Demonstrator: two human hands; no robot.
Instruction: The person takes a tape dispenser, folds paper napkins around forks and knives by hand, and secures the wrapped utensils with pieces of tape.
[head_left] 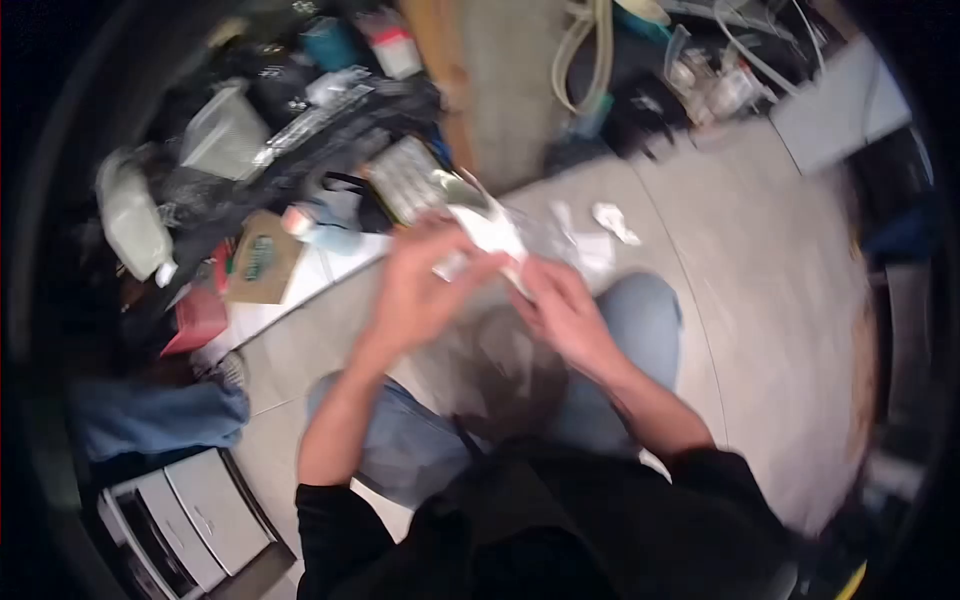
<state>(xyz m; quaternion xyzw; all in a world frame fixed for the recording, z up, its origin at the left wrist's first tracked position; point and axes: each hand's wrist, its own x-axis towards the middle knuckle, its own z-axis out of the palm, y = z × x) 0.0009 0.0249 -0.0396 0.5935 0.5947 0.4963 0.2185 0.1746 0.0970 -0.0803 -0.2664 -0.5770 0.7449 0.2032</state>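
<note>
Both hands meet above the floor in front of the knees, around a blurred white item (pixel 490 228) with a greenish, shiny upper end. My left hand (pixel 425 275) is on its left side, fingers bent towards the item's lower part. From the right, my right hand (pixel 565 305) pinches the item's lower right end. Clear crumpled plastic (pixel 545 235) shows just beyond the right hand. Motion blur hides what exactly the item is and how the left fingertips touch it.
Left on the floor lie a brown card (pixel 265 262), a red pouch (pixel 197 318), a white bottle (pixel 132 218) and a white basket (pixel 225 132). A crumpled white scrap (pixel 615 222) is ahead right. A drawer unit (pixel 195 520) stands lower left; coiled tubing (pixel 582 60) lies at the top.
</note>
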